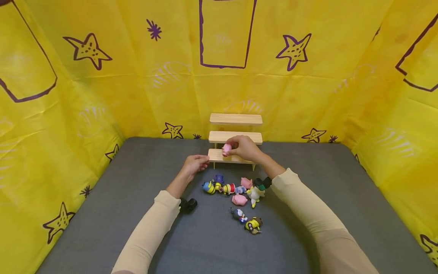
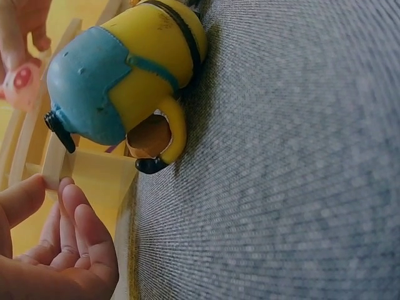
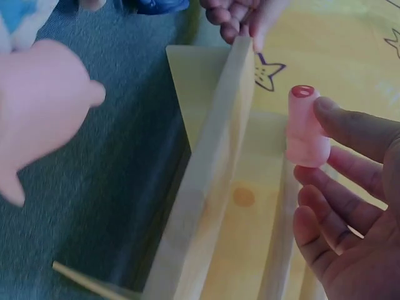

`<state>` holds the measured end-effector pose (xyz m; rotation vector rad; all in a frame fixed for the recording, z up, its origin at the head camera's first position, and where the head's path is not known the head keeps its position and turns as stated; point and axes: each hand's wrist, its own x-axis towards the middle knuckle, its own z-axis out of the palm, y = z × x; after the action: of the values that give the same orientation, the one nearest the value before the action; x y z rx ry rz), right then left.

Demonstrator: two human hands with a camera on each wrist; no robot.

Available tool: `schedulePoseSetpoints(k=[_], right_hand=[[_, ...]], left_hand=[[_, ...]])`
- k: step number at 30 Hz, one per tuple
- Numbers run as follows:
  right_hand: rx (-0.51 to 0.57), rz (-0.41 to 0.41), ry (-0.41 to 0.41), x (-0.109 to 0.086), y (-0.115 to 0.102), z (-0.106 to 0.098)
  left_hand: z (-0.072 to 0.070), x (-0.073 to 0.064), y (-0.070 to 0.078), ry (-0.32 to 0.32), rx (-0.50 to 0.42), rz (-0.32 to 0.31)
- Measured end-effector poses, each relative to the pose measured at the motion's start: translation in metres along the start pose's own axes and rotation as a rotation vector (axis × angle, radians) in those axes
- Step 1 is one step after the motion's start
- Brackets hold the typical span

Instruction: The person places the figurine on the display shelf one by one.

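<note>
My right hand point(image 1: 247, 148) pinches a small pink pig figurine point(image 1: 226, 149) between thumb and fingers, over the lowest step of a three-tier wooden display stand point(image 1: 236, 137). In the right wrist view the pig's red snout point(image 3: 304, 91) points up, beside the pale wooden boards. At the stand's left end, my left hand point(image 1: 197, 164) holds the edge of the lowest step; the left wrist view has thumb and index finger point(image 2: 67, 187) pinching that board's corner. Close to that hand lies a yellow minion figurine point(image 2: 144, 62) with a blue cap, on its side.
Several toy figurines lie in front of the stand, among them two pink pigs point(image 1: 239, 199), a white duck-like figure point(image 1: 254, 195) and a brown-capped minion point(image 1: 253, 225). A black object point(image 1: 188, 204) lies by the left forearm. Yellow cloth point(image 1: 164, 95) walls the grey surface point(image 1: 113, 228).
</note>
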<state>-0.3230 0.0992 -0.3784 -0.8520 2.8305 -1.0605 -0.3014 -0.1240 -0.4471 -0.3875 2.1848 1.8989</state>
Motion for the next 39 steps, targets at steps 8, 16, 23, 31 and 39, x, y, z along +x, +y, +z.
schedulePoseSetpoints(k=[8, 16, 23, 31, 39], right_hand=[[-0.081, -0.036, -0.034, 0.013, -0.005, 0.017], [-0.15, -0.039, -0.024, 0.02, -0.01, 0.035], [-0.153, -0.045, -0.019, 0.021, -0.009, 0.041], [-0.156, -0.061, -0.01, 0.015, -0.008, 0.031], [-0.189, -0.065, -0.011, -0.009, -0.013, 0.011]], left_hand=[[0.002, -0.001, 0.0, -0.016, -0.032, 0.018], [0.002, -0.001, -0.002, -0.028, -0.059, 0.029], [0.002, -0.001, -0.002, -0.028, -0.058, 0.042], [0.002, -0.001, -0.002, -0.026, -0.05, 0.035], [0.002, -0.001, -0.001, -0.022, -0.049, 0.025]])
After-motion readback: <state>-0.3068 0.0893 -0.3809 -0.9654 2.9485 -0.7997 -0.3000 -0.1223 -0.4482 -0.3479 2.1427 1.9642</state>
